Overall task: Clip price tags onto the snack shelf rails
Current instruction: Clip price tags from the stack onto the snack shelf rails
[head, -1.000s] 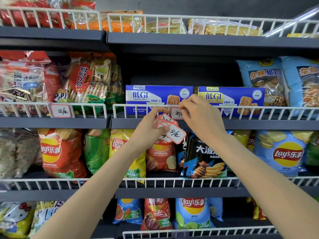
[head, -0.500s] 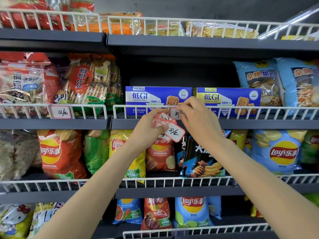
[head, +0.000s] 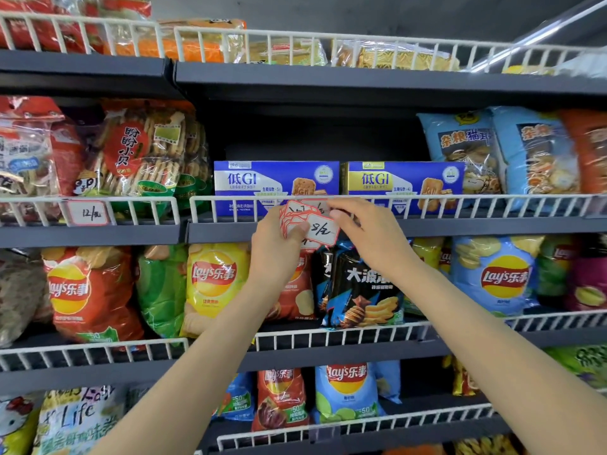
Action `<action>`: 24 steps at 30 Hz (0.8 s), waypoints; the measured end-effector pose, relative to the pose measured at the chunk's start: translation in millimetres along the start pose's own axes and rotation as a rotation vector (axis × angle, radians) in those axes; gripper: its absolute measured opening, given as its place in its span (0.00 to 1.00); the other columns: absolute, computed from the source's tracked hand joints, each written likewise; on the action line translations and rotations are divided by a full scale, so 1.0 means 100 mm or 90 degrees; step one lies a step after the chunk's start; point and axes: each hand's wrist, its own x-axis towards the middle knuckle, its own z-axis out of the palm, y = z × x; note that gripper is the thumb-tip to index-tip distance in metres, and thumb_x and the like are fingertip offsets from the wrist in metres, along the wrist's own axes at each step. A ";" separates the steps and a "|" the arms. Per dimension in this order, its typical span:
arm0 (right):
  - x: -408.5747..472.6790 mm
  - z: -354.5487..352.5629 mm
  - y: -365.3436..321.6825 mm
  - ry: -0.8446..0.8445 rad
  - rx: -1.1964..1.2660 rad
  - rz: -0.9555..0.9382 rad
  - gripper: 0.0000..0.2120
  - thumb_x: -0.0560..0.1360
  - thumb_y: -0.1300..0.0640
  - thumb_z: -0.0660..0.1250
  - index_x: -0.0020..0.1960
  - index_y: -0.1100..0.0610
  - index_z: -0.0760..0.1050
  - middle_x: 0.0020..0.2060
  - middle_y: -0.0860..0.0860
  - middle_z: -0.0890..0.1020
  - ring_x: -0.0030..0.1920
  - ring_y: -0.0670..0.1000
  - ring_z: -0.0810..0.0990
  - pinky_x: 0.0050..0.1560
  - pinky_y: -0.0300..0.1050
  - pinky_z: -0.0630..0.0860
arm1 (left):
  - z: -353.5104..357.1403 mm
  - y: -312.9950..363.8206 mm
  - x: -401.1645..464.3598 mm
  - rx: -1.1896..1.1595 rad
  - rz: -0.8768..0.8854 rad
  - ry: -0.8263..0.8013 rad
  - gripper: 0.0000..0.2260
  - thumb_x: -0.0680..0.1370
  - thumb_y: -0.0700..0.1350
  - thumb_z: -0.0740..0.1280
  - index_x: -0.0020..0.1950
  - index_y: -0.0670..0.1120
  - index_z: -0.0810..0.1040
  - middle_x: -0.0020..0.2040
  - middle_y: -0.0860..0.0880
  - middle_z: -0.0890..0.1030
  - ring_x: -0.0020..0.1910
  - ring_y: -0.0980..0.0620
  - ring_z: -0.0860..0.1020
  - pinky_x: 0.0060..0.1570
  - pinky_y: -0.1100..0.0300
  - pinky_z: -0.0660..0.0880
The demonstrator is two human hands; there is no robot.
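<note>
My left hand (head: 277, 247) grips a fanned stack of red-bordered price tags (head: 323, 230) just below the white wire rail (head: 460, 205) of the middle shelf; the front tag has a handwritten price. One more price tag (head: 315, 205) sits on that rail in front of the blue biscuit boxes (head: 276, 182), partly hidden by the stack. My right hand (head: 368, 234) is at that tag's right edge, fingers curled and pinching it. Another tag reading 12 (head: 88, 212) is clipped on the left rail section.
Dark shelves with white wire rails hold snacks: cracker bags (head: 144, 149) at left, light blue bags (head: 466, 149) at right, Lay's chip bags (head: 213, 280) and a black chip bag (head: 364, 287) below. More chip bags (head: 348, 389) fill the lowest shelf.
My left hand has raised the tag stack closer to the rail. My right hand has dropped slightly from the rail's top wire, still at the tag.
</note>
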 end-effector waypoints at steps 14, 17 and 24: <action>-0.47 -1.29 1.38 0.117 0.145 0.115 0.08 0.68 0.55 0.75 0.36 0.57 0.78 0.31 0.51 0.79 0.32 0.45 0.74 0.34 0.34 0.68 | 1.83 0.67 -0.33 -0.052 0.039 -0.069 0.05 0.78 0.42 0.65 0.52 0.50 0.75 0.46 0.54 0.80 0.47 0.56 0.79 0.51 0.61 0.75; -0.54 -1.67 1.82 0.111 0.161 0.097 0.08 0.67 0.56 0.75 0.33 0.54 0.77 0.27 0.47 0.79 0.29 0.42 0.75 0.32 0.34 0.70 | 2.36 0.83 -0.43 -0.068 0.047 -0.074 0.07 0.78 0.41 0.65 0.55 0.47 0.75 0.49 0.49 0.82 0.49 0.52 0.80 0.51 0.57 0.77; -0.58 -2.27 2.54 0.090 0.144 0.081 0.07 0.69 0.58 0.73 0.34 0.59 0.79 0.26 0.48 0.76 0.27 0.42 0.71 0.32 0.36 0.67 | 3.22 1.11 -0.47 -0.035 0.043 -0.077 0.11 0.78 0.46 0.65 0.58 0.43 0.76 0.52 0.46 0.81 0.53 0.48 0.79 0.55 0.45 0.76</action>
